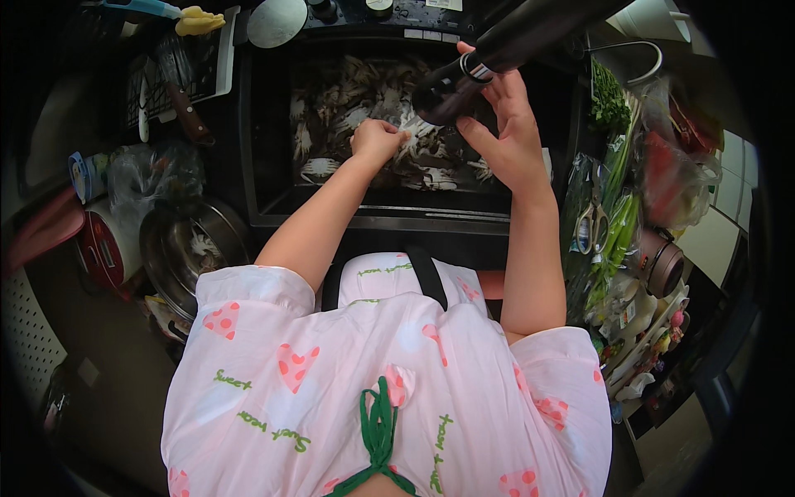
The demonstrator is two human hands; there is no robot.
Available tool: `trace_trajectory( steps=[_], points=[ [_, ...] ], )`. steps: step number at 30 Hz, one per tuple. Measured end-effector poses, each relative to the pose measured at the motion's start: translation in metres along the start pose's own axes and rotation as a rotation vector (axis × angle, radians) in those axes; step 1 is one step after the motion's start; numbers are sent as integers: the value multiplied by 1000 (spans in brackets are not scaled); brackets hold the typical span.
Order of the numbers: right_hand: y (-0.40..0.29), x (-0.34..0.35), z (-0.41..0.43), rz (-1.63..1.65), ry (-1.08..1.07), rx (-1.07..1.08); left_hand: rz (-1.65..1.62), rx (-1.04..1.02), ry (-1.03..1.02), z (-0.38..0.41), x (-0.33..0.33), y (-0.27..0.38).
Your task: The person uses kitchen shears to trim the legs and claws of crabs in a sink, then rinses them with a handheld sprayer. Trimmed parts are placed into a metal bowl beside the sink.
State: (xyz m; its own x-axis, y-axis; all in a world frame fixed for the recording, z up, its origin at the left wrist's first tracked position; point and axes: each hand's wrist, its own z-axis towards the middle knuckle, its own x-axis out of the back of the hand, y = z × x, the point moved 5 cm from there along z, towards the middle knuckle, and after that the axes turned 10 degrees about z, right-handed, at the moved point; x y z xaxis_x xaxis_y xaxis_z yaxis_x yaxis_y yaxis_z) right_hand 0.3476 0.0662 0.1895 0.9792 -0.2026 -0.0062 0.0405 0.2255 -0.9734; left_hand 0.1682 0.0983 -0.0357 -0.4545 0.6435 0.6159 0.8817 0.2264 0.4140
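Observation:
Many small crabs [354, 87] lie in a dark rectangular sink [379, 222] before me. My left hand [377, 141] has its fingers pinched on a pale crab [415, 129] near the middle of the sink. A black pull-out faucet head [442, 93] hangs over the right part of the sink, joined to a thick black spout [540, 31]. My right hand [506, 127] is at the faucet head's right side, thumb and fingers spread around it; some fingertips are hidden behind it, and whether it grips firmly I cannot tell.
Left of the sink are a steel pot [186, 248] holding a crab, a red and white kitchen scale [102, 248], a brown-handled knife [186, 112] and a plastic bag [155, 177]. To the right lie scissors [592, 223], green vegetables [621, 230] and leafy herbs [607, 99].

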Motion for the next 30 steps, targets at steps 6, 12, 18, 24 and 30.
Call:
trace_trajectory(
  steps=[6, 12, 18, 24, 30],
  points=[
    [-14, -41, 20, 144, 62, -51, -109, 68, 46, 8, -4, -12],
    [36, -43, 18, 60, 96, 38, -312, 145, 62, 18, -19, -39],
    [100, -51, -7, 45, 26, 45, -481, 193, 53, 22, -32, -55],
    [136, -60, -18, 130, 28, -57, -612, 253, 60, 25, -43, -69],
    [142, -60, -18, 146, 16, -99, -844, 235, 6, 26, -51, -79]
  ],
)
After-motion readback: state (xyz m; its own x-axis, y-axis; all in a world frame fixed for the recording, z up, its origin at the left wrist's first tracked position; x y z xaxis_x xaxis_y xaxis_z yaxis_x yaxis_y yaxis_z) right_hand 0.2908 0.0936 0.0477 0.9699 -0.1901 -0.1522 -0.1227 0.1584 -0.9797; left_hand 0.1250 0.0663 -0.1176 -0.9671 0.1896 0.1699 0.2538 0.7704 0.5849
